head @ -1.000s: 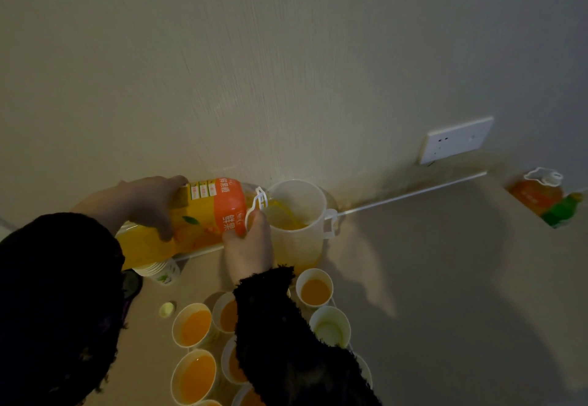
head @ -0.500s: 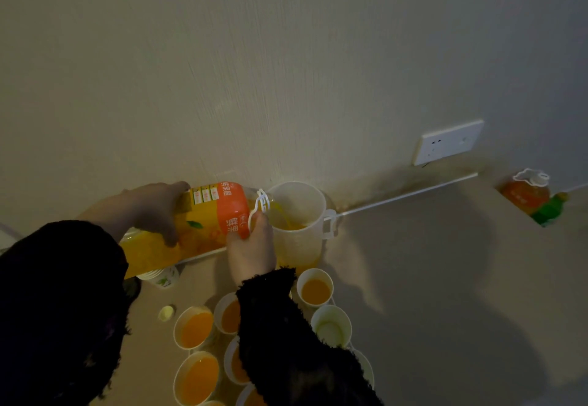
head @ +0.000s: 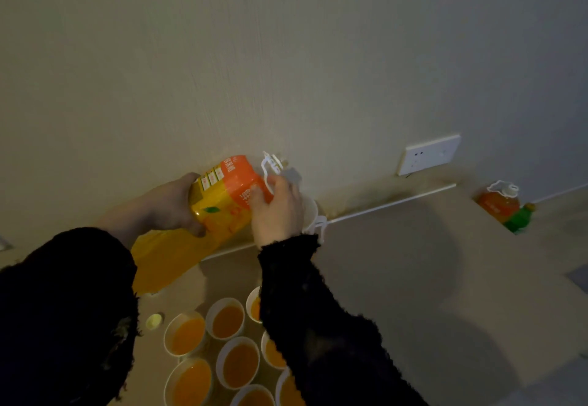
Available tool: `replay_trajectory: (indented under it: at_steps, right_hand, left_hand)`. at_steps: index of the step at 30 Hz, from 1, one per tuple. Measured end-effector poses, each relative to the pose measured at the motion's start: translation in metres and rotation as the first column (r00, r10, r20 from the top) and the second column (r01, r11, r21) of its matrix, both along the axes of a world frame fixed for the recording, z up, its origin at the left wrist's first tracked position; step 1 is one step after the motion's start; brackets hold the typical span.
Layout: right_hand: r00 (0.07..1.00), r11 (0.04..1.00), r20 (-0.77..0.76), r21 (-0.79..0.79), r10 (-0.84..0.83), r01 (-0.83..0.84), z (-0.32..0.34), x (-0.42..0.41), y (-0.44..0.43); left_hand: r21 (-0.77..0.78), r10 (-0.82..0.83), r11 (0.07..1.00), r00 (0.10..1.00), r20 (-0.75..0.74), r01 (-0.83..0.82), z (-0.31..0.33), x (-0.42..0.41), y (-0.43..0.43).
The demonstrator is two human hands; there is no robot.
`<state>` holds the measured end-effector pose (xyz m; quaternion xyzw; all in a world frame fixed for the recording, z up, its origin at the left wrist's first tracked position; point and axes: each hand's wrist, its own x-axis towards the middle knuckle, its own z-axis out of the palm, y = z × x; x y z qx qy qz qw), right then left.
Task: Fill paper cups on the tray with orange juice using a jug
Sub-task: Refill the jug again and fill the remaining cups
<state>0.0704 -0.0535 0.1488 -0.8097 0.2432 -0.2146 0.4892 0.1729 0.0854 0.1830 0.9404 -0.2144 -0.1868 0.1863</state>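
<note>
One large juice bottle is held in the air by two hands, tilted, with its neck and white carry handle raised towards the wall. The left hand is closed round the middle of the bottle, its fingers curled over the upper side. The right hand is wrapped round the shoulder of the bottle below the neck, its fingers bent against the orange label.

One pale jug stands on the tabletop against the wall, directly behind the right hand; only part of its rim and handle is seen, and its contents cannot be determined.

Eight paper cups are counted in a cluster at the lower edge, in front of the jug. Each shows orange juice; three are partly covered by the right sleeve. One yellow cap lies just left of the cluster.

Two further bottles stand together at the far right: one orange bottle and one green bottle. One wall socket is mounted above the tabletop.
</note>
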Motion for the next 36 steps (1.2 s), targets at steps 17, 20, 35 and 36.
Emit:
replay_trajectory:
  at_steps: [17,20,35,36]
  right_hand:
    - [0.893,0.913,0.197,-0.142,0.404,-0.382,0.129,0.064,0.040]
    - [0.886,0.887,0.112,-0.174,0.450,-0.428,0.116,0.072,0.052]
    - [0.881,0.789,-0.264,-0.395,0.392,-0.470,0.025,0.084,0.088]
    - [0.882,0.786,-0.262,-0.404,0.391,-0.468,0.023,0.084,0.088]
  left_hand:
    - [-0.558,0.223,0.783,0.961,-0.161,-0.275,-0.038,-0.009,0.057]
    - [-0.541,0.296,0.780,0.947,-0.125,-0.315,-0.058,-0.010,0.062]
    - [-0.472,0.382,0.803,0.922,-0.062,-0.364,-0.095,-0.018,0.067]
    - [-0.475,0.379,0.802,0.923,-0.065,-0.363,-0.096,-0.018,0.066]
